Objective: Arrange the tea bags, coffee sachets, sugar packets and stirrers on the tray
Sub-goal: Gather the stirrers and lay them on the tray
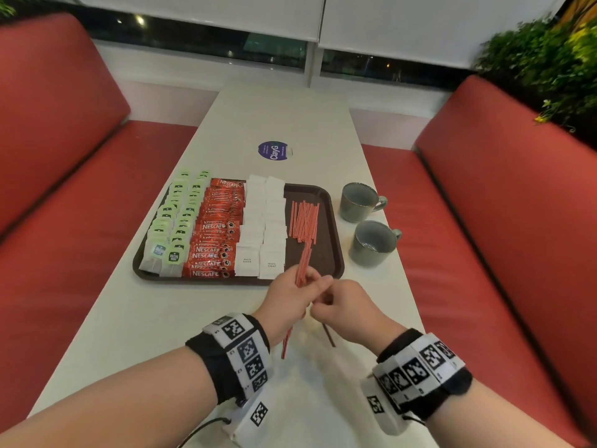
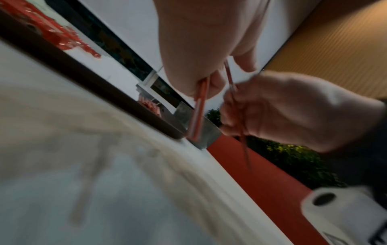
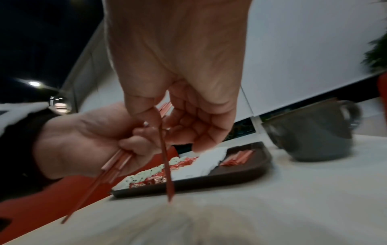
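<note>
Two hands meet just in front of the near edge of the brown tray (image 1: 336,253), above the pale tabletop (image 1: 135,334). The left hand (image 1: 287,299) has its grip clenched round a small bundle of red stirrers (image 1: 302,265) — their far ends reach over the tray's near rim, their near ends stick out below the wrist. The right hand (image 1: 342,310) pinches a single red stirrer (image 3: 165,159) between thumb and fingertip, close against the left hand; in the right wrist view it hangs tip-down toward the tabletop.

On the tray, from its left side to its right, lie two overlapping rows of green-tagged tea bags (image 1: 171,227), a red column of Nescafé coffee sachets (image 1: 216,234), two rows of white sugar packets (image 1: 261,227), and a loose pile of stirrers (image 1: 305,218) — these lie lengthwise in the tray's right part, with dark tray floor showing around them.

Just beside the tray's right edge stand two grey mugs (image 1: 361,202), upright, handles turned away from the tray. Beyond the tray's far edge a round purple sticker (image 1: 273,150) lies on the tabletop. Red benches (image 1: 484,221) flank both sides.
</note>
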Demonstrator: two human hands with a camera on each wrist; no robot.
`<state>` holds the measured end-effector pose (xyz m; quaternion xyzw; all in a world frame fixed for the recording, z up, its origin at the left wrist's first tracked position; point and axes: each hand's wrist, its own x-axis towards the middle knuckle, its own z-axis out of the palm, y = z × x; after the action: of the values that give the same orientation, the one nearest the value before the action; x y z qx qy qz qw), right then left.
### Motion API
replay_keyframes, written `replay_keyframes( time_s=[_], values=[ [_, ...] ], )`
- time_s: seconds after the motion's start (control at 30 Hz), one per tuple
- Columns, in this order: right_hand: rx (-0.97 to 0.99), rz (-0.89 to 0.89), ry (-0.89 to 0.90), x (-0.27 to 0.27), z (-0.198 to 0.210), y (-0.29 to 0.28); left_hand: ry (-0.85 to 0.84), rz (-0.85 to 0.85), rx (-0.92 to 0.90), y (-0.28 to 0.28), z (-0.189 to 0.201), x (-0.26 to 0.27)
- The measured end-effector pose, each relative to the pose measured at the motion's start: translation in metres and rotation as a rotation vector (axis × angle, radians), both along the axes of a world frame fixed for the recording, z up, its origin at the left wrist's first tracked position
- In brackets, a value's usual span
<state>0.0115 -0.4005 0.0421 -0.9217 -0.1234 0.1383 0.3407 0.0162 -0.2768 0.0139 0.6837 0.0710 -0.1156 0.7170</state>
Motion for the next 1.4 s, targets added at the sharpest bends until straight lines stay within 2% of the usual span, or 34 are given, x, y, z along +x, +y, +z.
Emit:
replay_keyframes(
  time_s=[0.1,0.13,0.2,0.27,0.33,0.43,0.53,0.6,0.67,0.73,0.8,0.87,0.93,1.0,1.1,1.13,1.17,1.27,1.4],
  values=[
    [0.275,-0.132,0.024,0.004,-0.007,0.012,-0.089,0.187,0.136,-0.003,0.013,0.005],
    [0.397,-0.215,0.084,0.006,-0.012,0.011,-0.125,0.256,0.142,0.0,0.021,0.006],
    [0.645,-0.383,0.321,0.012,-0.021,0.008,-0.213,0.308,0.107,0.005,0.039,0.007],
    [0.856,-0.477,0.643,0.016,-0.026,0.006,-0.305,0.271,0.081,0.004,0.054,0.007],
    [1.032,-0.426,0.832,0.018,-0.017,0.009,-0.368,0.196,0.051,-0.002,0.061,0.008],
    [1.277,-0.341,0.903,0.022,0.002,0.018,-0.431,0.155,0.123,-0.015,0.059,0.009],
    [1.344,-0.35,0.919,0.023,0.01,0.027,-0.486,0.228,0.133,-0.018,0.054,0.011],
    [1.326,-0.338,0.918,0.024,0.008,0.028,-0.556,0.258,0.118,-0.015,0.053,0.015],
    [1.295,-0.317,0.915,0.025,0.002,0.028,-0.653,0.28,0.205,-0.011,0.052,0.019],
    [1.243,-0.305,0.842,0.028,-0.006,0.026,-0.678,0.314,0.257,-0.007,0.046,0.028],
    [1.086,-0.276,0.649,0.03,-0.009,0.024,-0.561,0.377,0.127,-0.001,0.044,0.039],
    [0.8,-0.168,0.386,0.032,-0.009,0.025,-0.366,0.468,-0.046,0.006,0.044,0.054],
    [0.541,-0.053,0.223,0.034,-0.007,0.029,-0.245,0.531,-0.134,0.012,0.045,0.067],
    [0.452,-0.043,0.208,0.039,-0.005,0.037,-0.226,0.538,-0.158,0.015,0.049,0.075],
    [0.702,-0.135,0.421,0.054,0.004,0.046,-0.248,0.522,-0.15,0.017,0.052,0.094],
    [0.733,-0.146,0.451,0.061,0.007,0.047,-0.252,0.518,-0.137,0.018,0.052,0.103],
    [0.686,-0.149,0.429,0.068,0.008,0.048,-0.254,0.518,-0.139,0.019,0.052,0.11],
    [0.377,-0.135,0.262,0.09,0.004,0.05,-0.227,0.472,-0.159,0.023,0.05,0.126],
    [0.04,-0.266,0.193,0.135,-0.005,0.044,-0.124,0.349,0.024,0.036,0.034,0.132]
  ],
)
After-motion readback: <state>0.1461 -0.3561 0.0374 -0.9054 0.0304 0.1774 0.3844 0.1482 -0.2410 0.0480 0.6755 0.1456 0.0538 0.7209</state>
